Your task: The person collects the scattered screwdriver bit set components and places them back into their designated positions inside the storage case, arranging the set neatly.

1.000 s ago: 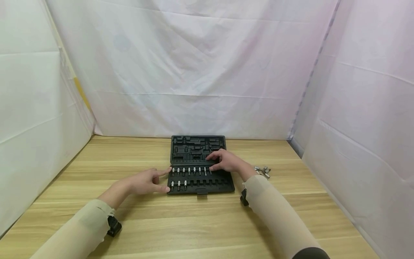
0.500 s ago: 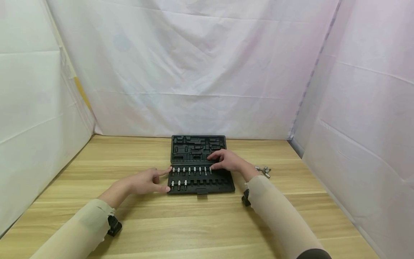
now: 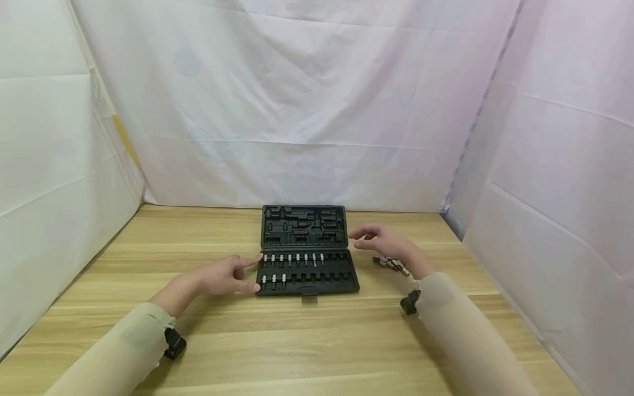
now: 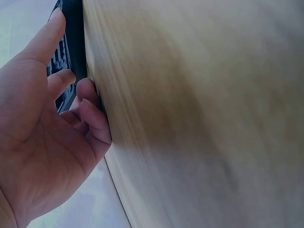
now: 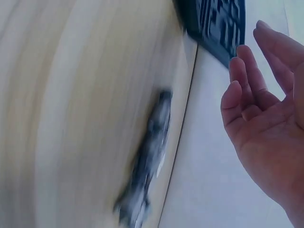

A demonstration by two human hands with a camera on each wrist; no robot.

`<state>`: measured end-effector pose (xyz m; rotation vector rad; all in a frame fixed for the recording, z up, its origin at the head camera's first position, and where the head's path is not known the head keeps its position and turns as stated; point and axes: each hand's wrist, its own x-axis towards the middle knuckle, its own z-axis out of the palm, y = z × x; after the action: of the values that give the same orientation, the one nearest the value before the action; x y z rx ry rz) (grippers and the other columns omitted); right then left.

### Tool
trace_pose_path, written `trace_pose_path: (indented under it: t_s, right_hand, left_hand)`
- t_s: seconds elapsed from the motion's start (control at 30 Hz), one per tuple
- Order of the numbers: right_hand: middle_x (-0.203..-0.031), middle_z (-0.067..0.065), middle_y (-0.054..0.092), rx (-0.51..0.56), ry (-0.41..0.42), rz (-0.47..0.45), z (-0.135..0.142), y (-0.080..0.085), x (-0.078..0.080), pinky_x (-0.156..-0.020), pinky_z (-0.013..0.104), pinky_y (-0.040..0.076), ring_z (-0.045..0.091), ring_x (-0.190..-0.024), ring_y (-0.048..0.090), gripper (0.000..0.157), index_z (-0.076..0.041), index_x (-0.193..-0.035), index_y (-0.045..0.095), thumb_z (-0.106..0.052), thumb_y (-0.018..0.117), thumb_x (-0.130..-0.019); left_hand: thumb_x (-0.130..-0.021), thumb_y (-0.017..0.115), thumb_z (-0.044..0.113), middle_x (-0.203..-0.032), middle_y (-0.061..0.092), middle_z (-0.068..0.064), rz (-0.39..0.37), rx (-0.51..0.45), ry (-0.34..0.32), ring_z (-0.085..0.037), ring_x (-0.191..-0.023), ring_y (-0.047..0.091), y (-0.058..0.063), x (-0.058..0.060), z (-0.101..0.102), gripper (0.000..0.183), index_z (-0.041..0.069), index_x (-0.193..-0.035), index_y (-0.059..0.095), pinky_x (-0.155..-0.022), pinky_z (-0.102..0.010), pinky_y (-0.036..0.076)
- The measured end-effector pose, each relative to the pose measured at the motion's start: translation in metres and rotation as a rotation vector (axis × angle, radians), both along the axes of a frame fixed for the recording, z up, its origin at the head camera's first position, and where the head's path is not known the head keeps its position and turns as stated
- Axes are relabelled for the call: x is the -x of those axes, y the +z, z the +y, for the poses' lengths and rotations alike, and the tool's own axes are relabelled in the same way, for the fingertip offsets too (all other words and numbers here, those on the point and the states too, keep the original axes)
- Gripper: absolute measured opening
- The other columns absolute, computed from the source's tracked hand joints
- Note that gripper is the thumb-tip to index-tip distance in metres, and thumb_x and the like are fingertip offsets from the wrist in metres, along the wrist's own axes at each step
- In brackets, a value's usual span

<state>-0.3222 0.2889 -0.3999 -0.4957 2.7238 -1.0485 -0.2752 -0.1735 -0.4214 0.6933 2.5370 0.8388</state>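
A black socket case (image 3: pixel 327 290) lies spread on the table, its moulded lid (image 3: pixel 304 226) folded back. Silver bit sockets (image 3: pixel 289 258) fill much of the upper row, and a few bit sockets (image 3: pixel 274 281) stand at the left of the lower row. My left hand (image 3: pixel 223 276) touches the case's left edge with extended thumb and index finger; its other fingers are bent in the left wrist view. Beyond the case's right side, my right hand (image 3: pixel 386 243) hovers with loosely bent fingers and nothing in them. Under it lie several loose bit sockets (image 3: pixel 393 264), blurred in the right wrist view.
The wooden table (image 3: pixel 297 341) reaches back to a white cloth (image 3: pixel 297 110), with further cloth walls at left and right. A latch tab (image 3: pixel 310 298) sticks out from the case's front edge.
My right hand has let go of a bit socket in the upper row and moved right, off the case, over the loose ones. The left hand has stayed at the case's left edge.
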Motion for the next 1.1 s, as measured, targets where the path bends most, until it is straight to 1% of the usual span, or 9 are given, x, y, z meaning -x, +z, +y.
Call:
trace_pose_path:
  t_s: [0.2,0.43,0.47,0.6,0.67,0.73,0.87,1.0,1.1]
  right_hand:
    - [-0.131,0.008,0.077,-0.045,-0.045,0.029,0.044,-0.003,-0.013,-0.090,0.041,0.055,0.022,-0.109,0.067,0.033,-0.013,-0.136,0.076,-0.028,0.073,-0.107]
    - [-0.120,0.007,0.079,-0.082,-0.111,0.024,0.090,-0.010,-0.026,-0.085,0.036,0.054,0.019,-0.099,0.067,0.027,-0.014,-0.128,0.080,-0.028,0.076,-0.105]
    - [-0.119,0.008,0.079,-0.086,-0.106,0.027,0.095,-0.010,-0.028,-0.084,0.035,0.054,0.019,-0.099,0.067,0.027,-0.013,-0.128,0.080,-0.027,0.075,-0.105]
    - [-0.120,0.010,0.080,-0.119,-0.071,0.049,0.115,-0.011,-0.035,-0.090,0.038,0.054,0.020,-0.103,0.068,0.024,-0.010,-0.126,0.080,-0.017,0.074,-0.104]
    - [-0.122,0.011,0.081,-0.134,-0.046,0.058,0.123,-0.012,-0.037,-0.093,0.040,0.053,0.022,-0.107,0.069,0.024,-0.008,-0.125,0.080,-0.013,0.074,-0.102]
    - [-0.121,0.010,0.081,-0.144,-0.040,0.062,0.129,-0.015,-0.036,-0.095,0.041,0.052,0.022,-0.108,0.069,0.024,-0.009,-0.124,0.081,-0.012,0.076,-0.101]
    - [-0.120,0.010,0.081,-0.146,-0.048,0.049,0.136,-0.020,-0.034,-0.091,0.039,0.052,0.021,-0.107,0.068,0.024,-0.009,-0.123,0.081,-0.012,0.076,-0.100]
    - [-0.120,0.011,0.081,-0.151,-0.057,0.029,0.137,-0.021,-0.032,-0.087,0.037,0.053,0.021,-0.105,0.066,0.024,-0.009,-0.124,0.081,-0.013,0.077,-0.101]
    - [-0.120,0.010,0.080,-0.161,-0.057,0.021,0.136,-0.022,-0.031,-0.088,0.037,0.053,0.021,-0.106,0.067,0.025,-0.010,-0.125,0.080,-0.016,0.077,-0.101]
  left_hand:
    - [-0.096,0.082,0.050,-0.104,0.057,-0.009,-0.001,0.008,0.006,-0.021,-0.088,0.052,0.002,-0.002,0.000,0.093,0.023,-0.173,0.036,-0.076,-0.035,0.048]
    - [-0.096,0.083,0.050,-0.105,0.056,-0.009,-0.010,0.002,0.016,-0.022,-0.088,0.052,0.001,-0.002,0.000,0.094,0.024,-0.173,0.036,-0.077,-0.037,0.048]
    - [-0.096,0.083,0.050,-0.105,0.056,-0.010,-0.011,-0.001,0.017,-0.022,-0.088,0.052,0.001,-0.002,0.000,0.094,0.024,-0.173,0.036,-0.077,-0.037,0.048]
    - [-0.096,0.083,0.050,-0.104,0.056,-0.009,-0.007,0.002,0.016,-0.021,-0.087,0.051,0.001,-0.002,0.000,0.094,0.024,-0.173,0.035,-0.076,-0.036,0.048]
    - [-0.096,0.082,0.051,-0.104,0.056,-0.009,-0.004,0.007,0.014,-0.021,-0.087,0.051,0.001,-0.001,0.000,0.094,0.025,-0.173,0.035,-0.076,-0.036,0.048]
    - [-0.096,0.082,0.051,-0.105,0.056,-0.009,0.001,0.013,0.012,-0.021,-0.087,0.052,0.000,-0.001,-0.001,0.093,0.025,-0.173,0.036,-0.077,-0.036,0.048]
    - [-0.097,0.082,0.052,-0.106,0.057,-0.009,0.003,0.020,0.009,-0.021,-0.089,0.053,0.000,-0.001,-0.001,0.093,0.026,-0.173,0.036,-0.078,-0.037,0.048]
    - [-0.097,0.081,0.053,-0.107,0.058,-0.009,0.001,0.024,0.008,-0.021,-0.090,0.054,0.000,-0.001,-0.001,0.092,0.027,-0.173,0.036,-0.079,-0.038,0.048]
    - [-0.097,0.081,0.053,-0.107,0.058,-0.009,-0.002,0.021,0.008,-0.021,-0.090,0.053,0.000,-0.001,-0.001,0.092,0.026,-0.173,0.036,-0.079,-0.038,0.048]
